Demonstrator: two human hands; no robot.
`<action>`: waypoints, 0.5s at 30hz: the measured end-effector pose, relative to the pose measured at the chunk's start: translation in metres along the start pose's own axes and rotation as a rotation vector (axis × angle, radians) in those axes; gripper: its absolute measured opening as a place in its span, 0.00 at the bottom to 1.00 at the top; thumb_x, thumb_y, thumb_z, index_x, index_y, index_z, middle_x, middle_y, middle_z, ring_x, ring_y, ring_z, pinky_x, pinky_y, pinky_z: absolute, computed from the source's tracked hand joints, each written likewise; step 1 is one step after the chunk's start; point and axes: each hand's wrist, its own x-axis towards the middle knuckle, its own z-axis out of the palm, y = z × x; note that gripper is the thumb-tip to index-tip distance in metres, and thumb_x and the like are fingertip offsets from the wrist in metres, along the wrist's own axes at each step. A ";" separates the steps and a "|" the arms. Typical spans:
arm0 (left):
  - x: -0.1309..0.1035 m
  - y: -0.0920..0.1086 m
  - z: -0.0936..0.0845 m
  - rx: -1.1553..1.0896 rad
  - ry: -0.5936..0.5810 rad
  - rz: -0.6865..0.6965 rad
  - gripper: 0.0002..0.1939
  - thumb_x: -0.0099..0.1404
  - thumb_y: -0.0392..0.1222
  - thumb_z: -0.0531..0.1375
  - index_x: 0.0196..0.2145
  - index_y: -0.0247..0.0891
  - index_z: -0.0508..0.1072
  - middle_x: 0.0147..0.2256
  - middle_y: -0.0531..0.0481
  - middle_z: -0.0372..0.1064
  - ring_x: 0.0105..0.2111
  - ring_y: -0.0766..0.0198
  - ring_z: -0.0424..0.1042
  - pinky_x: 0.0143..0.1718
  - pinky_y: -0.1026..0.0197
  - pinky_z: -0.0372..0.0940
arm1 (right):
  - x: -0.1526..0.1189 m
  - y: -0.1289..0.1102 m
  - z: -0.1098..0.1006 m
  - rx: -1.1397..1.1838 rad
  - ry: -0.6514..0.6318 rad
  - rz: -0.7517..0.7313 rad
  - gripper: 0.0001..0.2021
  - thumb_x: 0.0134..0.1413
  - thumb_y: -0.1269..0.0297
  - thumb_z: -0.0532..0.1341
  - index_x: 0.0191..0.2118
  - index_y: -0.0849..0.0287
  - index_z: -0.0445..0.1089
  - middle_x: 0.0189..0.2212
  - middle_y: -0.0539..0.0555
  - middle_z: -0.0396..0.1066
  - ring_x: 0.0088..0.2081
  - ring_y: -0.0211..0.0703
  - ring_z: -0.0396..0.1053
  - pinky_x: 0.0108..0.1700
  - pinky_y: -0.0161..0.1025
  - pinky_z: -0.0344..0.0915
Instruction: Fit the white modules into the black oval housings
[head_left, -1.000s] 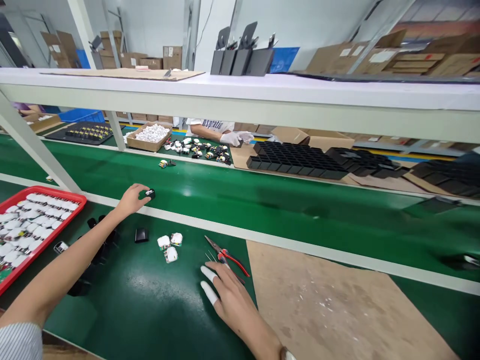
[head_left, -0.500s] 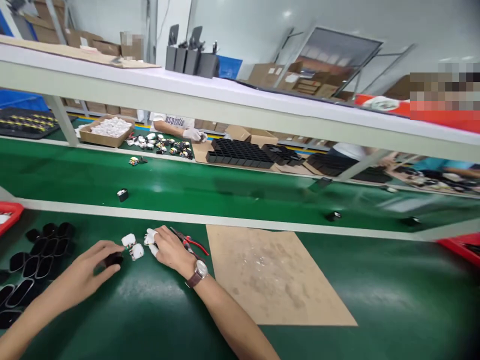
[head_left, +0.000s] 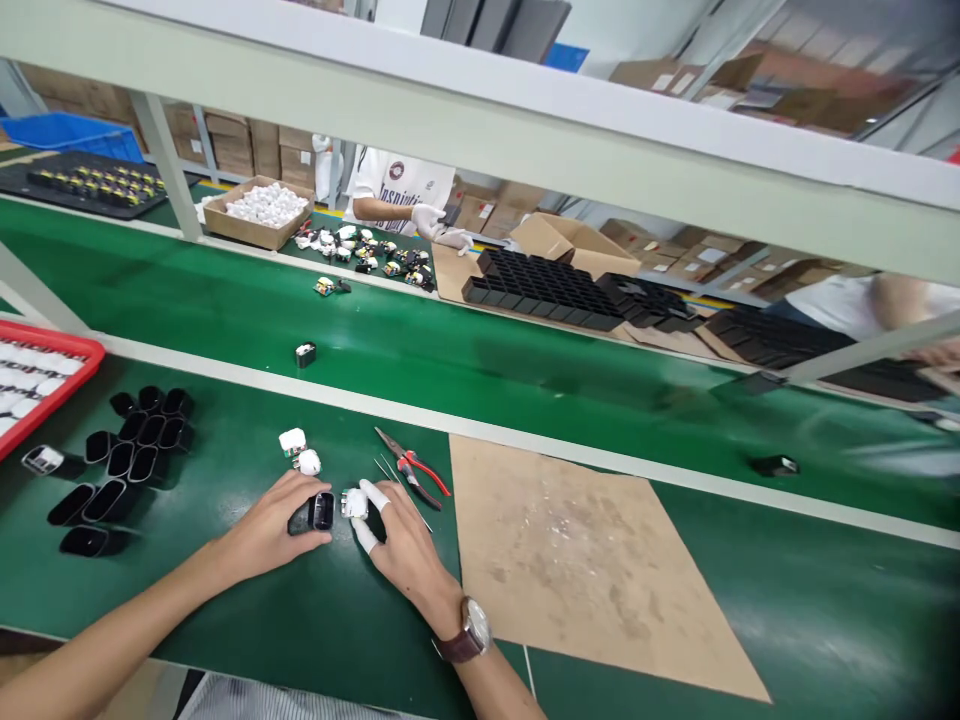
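Note:
My left hand (head_left: 276,530) is closed around a black oval plastic housing (head_left: 323,511), its open end facing right. Facing it a short gap away is a white plastic part with small metal pieces (head_left: 355,503), pinched between the thumb and finger of my right hand (head_left: 409,550). White covers sit on those fingertips. Just beyond my left hand, two similar white parts (head_left: 293,442) with bits of circuit board lie on the green bench. Red-handled pliers (head_left: 409,467) and a thin metal tool (head_left: 386,470) lie beyond my right hand, the tool partly hidden.
Several black housings (head_left: 121,460) stand at left, near a red tray (head_left: 94,352) of white parts. Brown cardboard (head_left: 585,570) lies at right. Past a pale rail, a green belt carries a filled housing (head_left: 305,354). A gloved co-worker (head_left: 405,195) is across it; a shelf beam crosses above.
My hands have come closer together, bringing the black housing and the white part nearly face to face. My right hand has moved nearer, away from the pliers. The camera view has shifted.

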 end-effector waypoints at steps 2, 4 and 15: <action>-0.006 -0.002 0.004 0.018 0.023 0.022 0.29 0.71 0.42 0.67 0.66 0.46 0.65 0.56 0.44 0.73 0.57 0.50 0.73 0.59 0.44 0.73 | 0.001 -0.005 -0.004 0.049 0.076 0.005 0.24 0.68 0.71 0.61 0.66 0.56 0.61 0.51 0.61 0.74 0.54 0.52 0.72 0.55 0.55 0.77; -0.012 -0.005 0.008 0.023 0.036 0.043 0.31 0.73 0.42 0.65 0.69 0.47 0.62 0.59 0.43 0.72 0.59 0.49 0.71 0.61 0.42 0.71 | 0.004 -0.013 -0.011 0.115 0.090 -0.007 0.24 0.67 0.72 0.62 0.66 0.54 0.62 0.52 0.60 0.73 0.55 0.52 0.71 0.56 0.54 0.76; -0.020 -0.009 0.020 -0.100 -0.015 0.002 0.42 0.76 0.36 0.60 0.77 0.53 0.41 0.63 0.42 0.68 0.65 0.51 0.66 0.66 0.40 0.66 | 0.007 -0.041 -0.025 -0.064 -0.060 -0.148 0.31 0.69 0.74 0.60 0.73 0.58 0.54 0.54 0.64 0.72 0.57 0.59 0.69 0.54 0.56 0.77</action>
